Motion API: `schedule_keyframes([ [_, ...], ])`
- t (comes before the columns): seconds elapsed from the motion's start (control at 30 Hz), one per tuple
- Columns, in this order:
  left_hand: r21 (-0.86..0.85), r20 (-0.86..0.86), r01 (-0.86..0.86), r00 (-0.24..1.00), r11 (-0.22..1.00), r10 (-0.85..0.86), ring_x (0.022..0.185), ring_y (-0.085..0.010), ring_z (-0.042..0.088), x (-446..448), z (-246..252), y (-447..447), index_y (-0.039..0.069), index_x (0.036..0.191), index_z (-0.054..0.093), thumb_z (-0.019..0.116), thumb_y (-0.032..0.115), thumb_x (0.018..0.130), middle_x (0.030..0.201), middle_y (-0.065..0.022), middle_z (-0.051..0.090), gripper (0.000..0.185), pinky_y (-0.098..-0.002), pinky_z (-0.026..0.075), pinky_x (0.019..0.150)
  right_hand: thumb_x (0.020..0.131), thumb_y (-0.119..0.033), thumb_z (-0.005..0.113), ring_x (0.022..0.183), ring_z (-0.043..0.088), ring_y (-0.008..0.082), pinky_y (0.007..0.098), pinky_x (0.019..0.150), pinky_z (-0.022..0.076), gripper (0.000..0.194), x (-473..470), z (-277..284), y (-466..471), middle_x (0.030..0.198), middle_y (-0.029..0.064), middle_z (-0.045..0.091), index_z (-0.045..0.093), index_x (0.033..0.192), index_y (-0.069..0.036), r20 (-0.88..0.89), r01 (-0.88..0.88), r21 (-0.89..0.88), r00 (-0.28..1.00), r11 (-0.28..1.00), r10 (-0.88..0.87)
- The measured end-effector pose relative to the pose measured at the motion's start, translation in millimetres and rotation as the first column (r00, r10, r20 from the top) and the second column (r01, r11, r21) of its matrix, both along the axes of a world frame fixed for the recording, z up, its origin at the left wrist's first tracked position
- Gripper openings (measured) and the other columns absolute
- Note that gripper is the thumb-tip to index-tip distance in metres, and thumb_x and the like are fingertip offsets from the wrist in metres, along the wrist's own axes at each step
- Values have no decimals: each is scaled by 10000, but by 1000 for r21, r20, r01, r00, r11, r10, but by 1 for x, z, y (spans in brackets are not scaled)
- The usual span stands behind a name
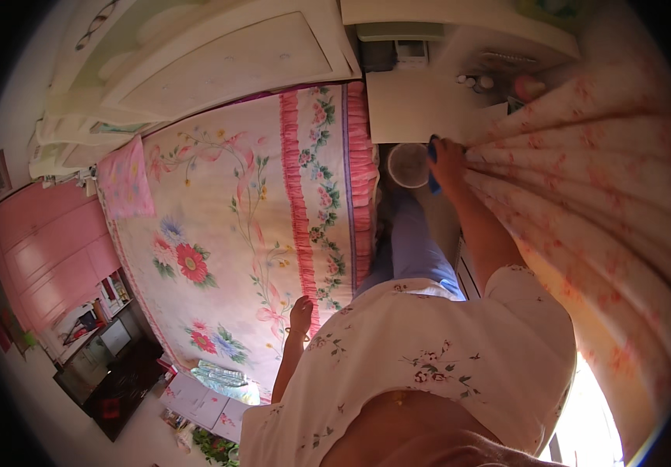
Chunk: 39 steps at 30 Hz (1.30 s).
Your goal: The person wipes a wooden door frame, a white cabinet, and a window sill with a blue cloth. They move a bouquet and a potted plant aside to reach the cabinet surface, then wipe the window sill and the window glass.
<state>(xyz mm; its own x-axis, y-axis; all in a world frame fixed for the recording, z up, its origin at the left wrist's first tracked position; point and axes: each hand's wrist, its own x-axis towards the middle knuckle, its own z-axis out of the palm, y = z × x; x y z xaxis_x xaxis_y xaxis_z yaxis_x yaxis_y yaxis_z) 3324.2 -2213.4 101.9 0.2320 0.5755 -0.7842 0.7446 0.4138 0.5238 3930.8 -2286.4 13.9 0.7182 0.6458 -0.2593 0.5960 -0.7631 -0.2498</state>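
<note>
My right hand (449, 164) reaches forward beside the gathered floral curtain (569, 175), its fingers closed on a blue object (433, 169), probably a cloth. Just left of the blue object stands a round whitish container (408, 166), below the edge of a pale desktop (405, 111). What the container holds is not clear. Over the near side of the bed, my left hand (301, 315) hangs with its fingers loosely bent and nothing visible in it. Beneath it spreads a floral bedspread (213, 192) with pink ruffles.
Small items (475, 82) and a pink object (527, 87) lie on the desktop near the curtain. A cream headboard or cabinet (224, 64) borders the bed. A pink pillow cover (127, 181) lies at the bed's far left, and a folded patterned cloth (224, 376) at its lower edge.
</note>
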Motion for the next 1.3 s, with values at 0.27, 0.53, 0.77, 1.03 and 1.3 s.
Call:
schedule_keyframes([
  [0.27,21,43,69,997,997,-69,1095,-153,573,167,60,75,50,1307,509,548,108,943,1205,-85,613,370,-270,459,891,766,-333,737,1340,332,394,516,1083,314,861,122,-72,10,1513,187,259,274,1478,-193,39,118,-113,993,987,-114],
  [0.53,-80,-83,45,995,996,-51,1103,-194,590,138,43,68,39,1303,508,543,80,933,1191,-121,622,374,-297,468,907,792,-267,668,1304,348,433,503,1016,400,839,146,-140,35,1513,208,217,217,1497,-212,10,390,-254,916,885,-401],
  [0.77,-121,-40,-12,999,993,7,1084,-161,591,140,38,56,40,1294,513,549,64,936,1185,-96,622,360,-267,476,879,841,-127,574,1291,319,462,564,894,478,717,105,-124,140,1536,85,222,282,1470,-313,-72,268,-211,955,940,-289],
  [1.03,-60,-48,9,999,998,-12,1037,-146,599,164,56,65,58,1290,527,563,93,936,1175,-83,633,358,-263,476,853,855,-79,503,1270,388,396,565,900,465,588,70,-130,205,1488,51,336,429,1394,-300,8,-359,-38,933,932,360],
  [1.3,-67,-44,9,999,998,-12,1013,-162,612,137,48,58,60,1290,528,569,106,932,1154,-98,643,362,-268,479,845,808,-146,565,1259,407,314,561,1007,339,241,38,-132,81,1352,11,474,670,1019,-197,-33,-764,239,610,599,792],
])
